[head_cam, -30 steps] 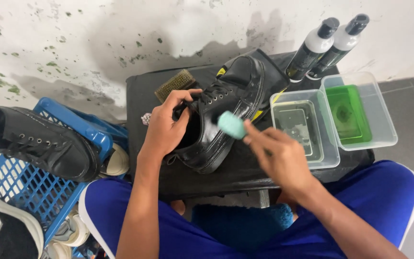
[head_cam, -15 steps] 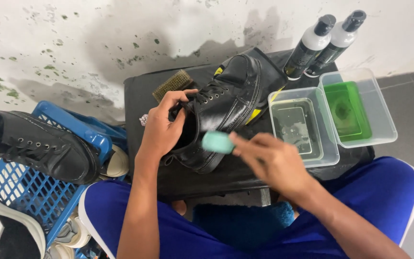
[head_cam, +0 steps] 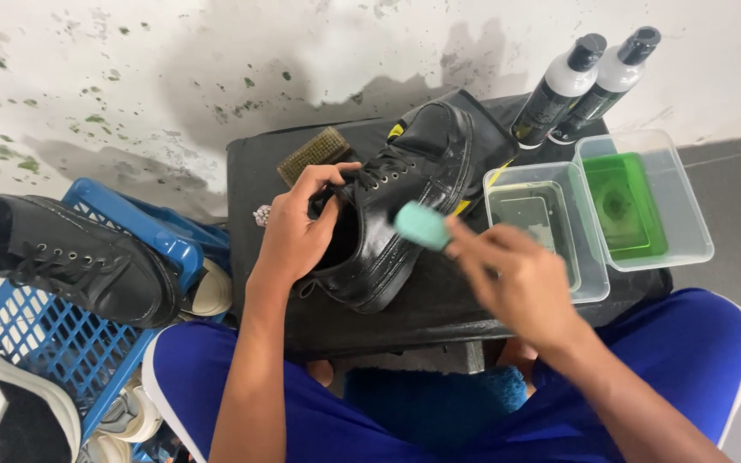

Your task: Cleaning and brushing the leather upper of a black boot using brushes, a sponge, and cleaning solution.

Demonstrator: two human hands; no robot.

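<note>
You're mid-scrub: your left hand steadies the black shoe on the dark tabletop, right hand fingers pinching the teal brush at its side; next needs firm, even strokes.

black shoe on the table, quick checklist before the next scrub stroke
1. Left hand steadies the black shoe at its opening: ok.
2. Right hand grips the teal pad: ok.
3. Pad touching the shoe's side: cannot tell, blurred.
4. Clear tub of liquid near the right hand: ok.
5. Brown brush within reach behind the shoe: ok.
6. Pad wet enough: cannot tell.
</note>
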